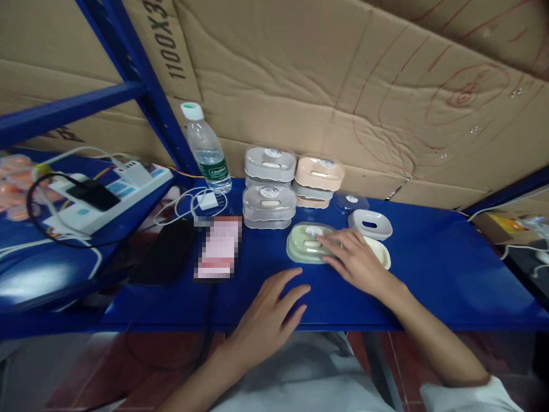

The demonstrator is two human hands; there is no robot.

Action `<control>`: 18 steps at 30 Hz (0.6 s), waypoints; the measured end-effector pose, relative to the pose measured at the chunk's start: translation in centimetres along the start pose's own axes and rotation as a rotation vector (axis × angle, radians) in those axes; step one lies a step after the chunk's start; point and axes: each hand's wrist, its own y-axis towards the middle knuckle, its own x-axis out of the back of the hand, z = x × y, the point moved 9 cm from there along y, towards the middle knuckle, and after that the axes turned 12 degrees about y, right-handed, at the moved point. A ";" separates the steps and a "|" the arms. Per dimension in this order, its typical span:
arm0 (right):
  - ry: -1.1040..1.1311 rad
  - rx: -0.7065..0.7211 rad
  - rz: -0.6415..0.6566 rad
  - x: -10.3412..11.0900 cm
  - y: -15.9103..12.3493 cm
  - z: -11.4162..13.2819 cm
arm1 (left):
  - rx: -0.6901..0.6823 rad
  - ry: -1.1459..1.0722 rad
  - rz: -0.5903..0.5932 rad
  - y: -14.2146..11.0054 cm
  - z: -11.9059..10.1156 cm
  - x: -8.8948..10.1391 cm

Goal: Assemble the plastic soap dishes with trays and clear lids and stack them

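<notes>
On the blue shelf surface, a pale green oval box [302,246] with a clear lid and a round sticker sits in front of me. My right hand [354,260] reaches over its right end, fingers stretched and apart. The fingertips touch the lid or lie just over it; I cannot tell how firmly. Partly behind that hand is a cream oval tray [381,252]. Beyond it lies a light grey oval cover [371,224] with a slot. My left hand [274,309] is open and holds nothing, nearer me and left of the green box, apart from it.
Stacked grey boxes [269,200] and peach boxes [321,171] stand at the back beside a loose clear lid [350,202]. Leftward are a water bottle [210,154], a phone [218,249], a white cable [180,200] and a power strip [137,189]. Cardboard [300,74] forms the back wall.
</notes>
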 end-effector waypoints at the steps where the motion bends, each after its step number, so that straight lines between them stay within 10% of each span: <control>1: 0.024 0.015 -0.004 0.2 -1.0 1.3 | 0.008 0.015 -0.032 0.0 0.1 0.2; 7: 0.085 -0.041 -0.108 1.5 -5.4 3.5 | -0.132 0.158 -0.015 0.3 -1.3 -0.3; 18: -0.272 -0.634 -0.856 12.8 -19.4 -11.2 | -0.296 0.102 0.128 0.4 -3.4 -0.4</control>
